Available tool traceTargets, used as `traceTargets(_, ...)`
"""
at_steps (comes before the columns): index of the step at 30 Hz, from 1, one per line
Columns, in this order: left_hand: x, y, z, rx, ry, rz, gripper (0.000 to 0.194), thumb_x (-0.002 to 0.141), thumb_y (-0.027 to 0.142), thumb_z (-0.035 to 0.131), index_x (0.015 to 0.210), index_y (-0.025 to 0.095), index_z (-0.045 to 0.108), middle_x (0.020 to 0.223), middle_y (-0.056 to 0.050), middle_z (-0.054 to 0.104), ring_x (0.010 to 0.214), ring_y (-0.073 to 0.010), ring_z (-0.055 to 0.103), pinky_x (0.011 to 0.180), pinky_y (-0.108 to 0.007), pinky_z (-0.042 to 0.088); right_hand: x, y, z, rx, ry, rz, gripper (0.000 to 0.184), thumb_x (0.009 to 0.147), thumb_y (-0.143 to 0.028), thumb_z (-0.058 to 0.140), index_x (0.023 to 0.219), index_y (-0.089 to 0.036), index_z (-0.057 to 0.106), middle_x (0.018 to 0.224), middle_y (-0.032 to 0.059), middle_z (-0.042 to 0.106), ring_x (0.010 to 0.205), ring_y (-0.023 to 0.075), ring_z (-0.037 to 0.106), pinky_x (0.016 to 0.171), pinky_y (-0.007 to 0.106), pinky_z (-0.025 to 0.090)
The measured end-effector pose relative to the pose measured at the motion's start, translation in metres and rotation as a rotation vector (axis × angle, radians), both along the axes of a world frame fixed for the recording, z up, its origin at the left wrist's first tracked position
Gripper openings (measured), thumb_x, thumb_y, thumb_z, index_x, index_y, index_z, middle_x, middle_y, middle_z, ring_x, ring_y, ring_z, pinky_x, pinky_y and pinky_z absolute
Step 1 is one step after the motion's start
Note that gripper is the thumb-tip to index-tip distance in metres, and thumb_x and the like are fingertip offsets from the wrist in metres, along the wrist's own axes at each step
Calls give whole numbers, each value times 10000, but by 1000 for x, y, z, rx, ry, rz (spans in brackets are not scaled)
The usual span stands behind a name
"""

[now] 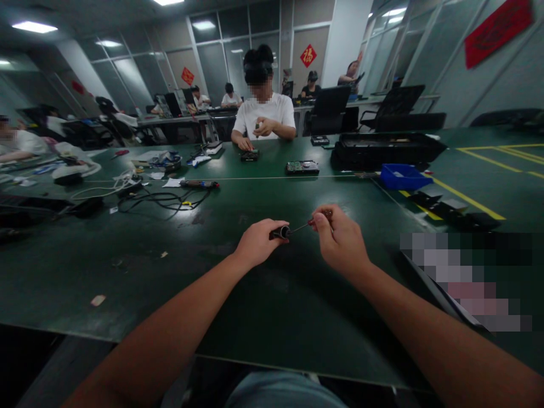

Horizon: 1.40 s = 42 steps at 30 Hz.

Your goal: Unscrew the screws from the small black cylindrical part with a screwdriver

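Note:
Above the green table, my left hand [260,241] is closed around a small dark cylindrical part [280,232] with a round end facing right. I cannot make out what kind of part it is. My right hand [338,235] grips the reddish handle of a screwdriver [302,228]. Its thin metal shaft points left, and the tip meets the end of the dark part, though whether it sits inside is too small to tell. Both hands are close together near the middle of the view.
Across the green table [238,198], a person [264,116] in white works on a dark device [249,154]. A hard drive [302,167], a black case [386,149] and a blue bin [403,177] stand ahead. Black cables [165,198] and an electric screwdriver [199,184] lie left.

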State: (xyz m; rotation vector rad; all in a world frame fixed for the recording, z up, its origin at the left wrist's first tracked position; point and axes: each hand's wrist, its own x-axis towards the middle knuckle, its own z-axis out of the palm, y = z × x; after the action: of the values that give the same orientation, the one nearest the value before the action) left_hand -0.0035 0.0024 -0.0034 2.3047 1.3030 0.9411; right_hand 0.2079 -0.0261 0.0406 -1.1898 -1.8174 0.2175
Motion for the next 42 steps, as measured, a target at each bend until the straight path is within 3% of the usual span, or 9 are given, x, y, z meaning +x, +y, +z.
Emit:
traceTargets(7,-1,0,0,-28,-37,40,397,844,287,742,1236,263,678,1064,-32,714,949,-199,658,848,-342,513,3,0,6,6,28,-99,217,994,-380,457,954,-212,589,790,55,687,664,194,620,631,334,416)
traceTargets(12,1,-1,2,-40,-35,65,398,847,296,740,1237,251,674,1099,-35,714,982,-200,655,872,-340,512,5,5,4,3,-27,-116,234,994,-373,439,945,-198,585,816,74,675,744,210,629,674,334,424)
traceTargets(15,1,-1,2,-39,-36,66,402,845,291,742,1238,247,672,1095,-31,713,972,-194,655,869,-331,511,5,7,1,-93,-128,-27,198,983,-276,413,1056,-182,572,853,74,680,748,203,631,673,320,422)
traceTargets(18,1,0,1,-40,-36,62,404,839,284,746,1235,251,673,1088,-26,713,959,-190,654,858,-329,514,4,9,-4,-233,-324,23,211,943,-191,417,1048,-193,600,883,74,698,770,203,637,664,312,409)
traceTargets(22,2,0,-1,-46,-42,62,402,833,284,750,1228,252,677,1103,-31,712,978,-196,653,875,-337,515,2,13,-13,-477,-568,5,214,932,-338,511,995,-216,676,920,81,730,800,234,656,619,316,395)
traceTargets(25,2,-1,0,-50,-43,56,403,835,282,748,1231,254,676,1102,-30,712,969,-194,654,873,-337,514,1,16,-19,-553,-633,5,258,920,-427,559,1002,-231,705,946,81,741,819,248,669,606,318,405)
traceTargets(30,1,-1,0,-44,-38,55,403,834,288,748,1229,250,678,1083,-30,711,952,-195,651,849,-335,513,0,16,-20,-511,-556,75,113,860,-303,660,936,-242,717,904,39,751,787,219,674,607,306,431)
traceTargets(35,1,0,0,-38,-50,48,403,834,284,745,1230,250,677,1085,-35,712,949,-199,652,837,-333,514,-4,10,-11,-372,-387,98,146,903,-293,630,977,-241,745,900,29,770,781,206,684,650,314,464)
traceTargets(42,5,-5,5,-32,-85,-121,343,850,241,720,1192,251,689,1087,-31,714,982,-194,653,863,-323,505,-5,6,-11,-108,-261,130,190,933,-301,612,1026,-236,765,921,40,744,764,180,651,691,308,475)
